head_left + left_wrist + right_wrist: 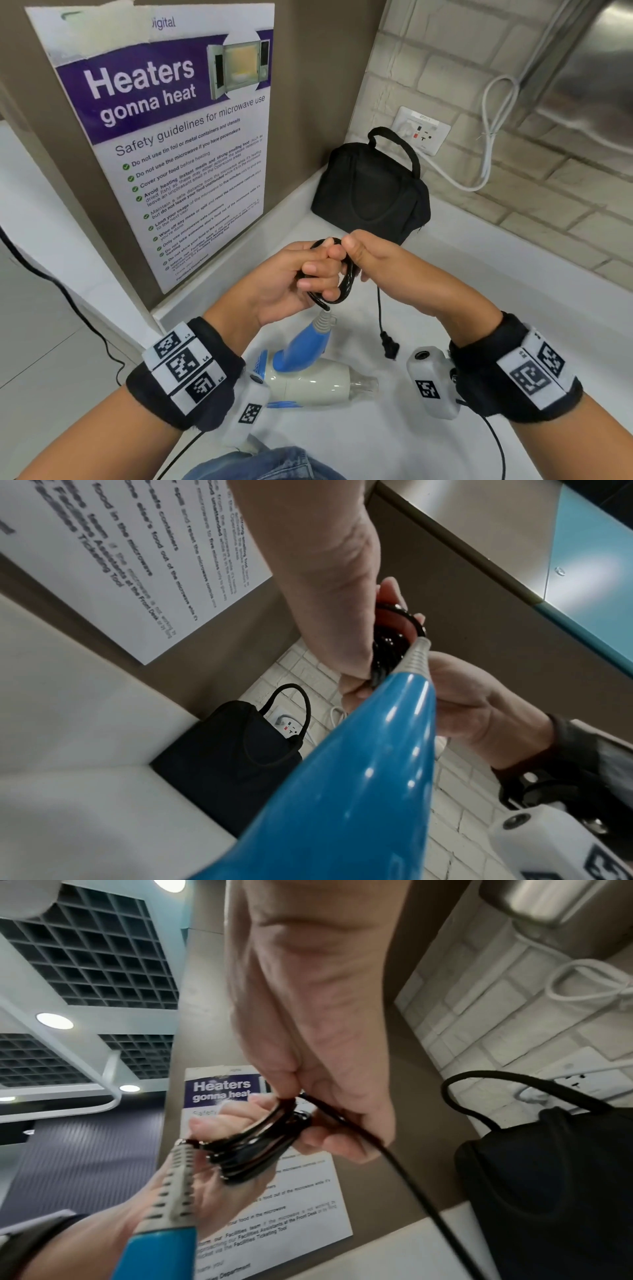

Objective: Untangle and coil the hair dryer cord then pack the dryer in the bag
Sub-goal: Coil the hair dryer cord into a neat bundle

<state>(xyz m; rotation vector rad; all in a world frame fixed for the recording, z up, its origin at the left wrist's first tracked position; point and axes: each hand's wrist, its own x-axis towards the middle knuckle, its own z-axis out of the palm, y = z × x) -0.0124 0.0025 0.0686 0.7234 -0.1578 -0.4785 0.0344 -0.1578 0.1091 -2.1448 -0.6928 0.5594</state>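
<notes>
Hair dryer [308, 377], cream body with blue handle, hanging just above the white counter [462, 274] by its own cord, nozzle toward the person's right, handle uppermost. Black cord [346, 284] leaves the ribbed grey strain relief [323, 322] at the handle's end and is gathered into several tight glossy loops directly above the dryer. Left hand [291, 277]: fingers curled through and around the loops, gripping the bundle. Right hand [376, 260]: thumb and fingers clenched on the strand that leaves the bundle, touching the left hand's fingertips. From the right hand the free end of the cord hangs straight down to the plug [390, 346], which is to the right of the dryer's handle. Black bag [370, 192], handles up, stands on the counter beyond the dryer, in the corner, well apart from it. Behind the bag, a wall socket [423, 132] with a white cable [493, 137]. Left of the bag, a microwave safety poster [164, 144] on the side panel.
</notes>
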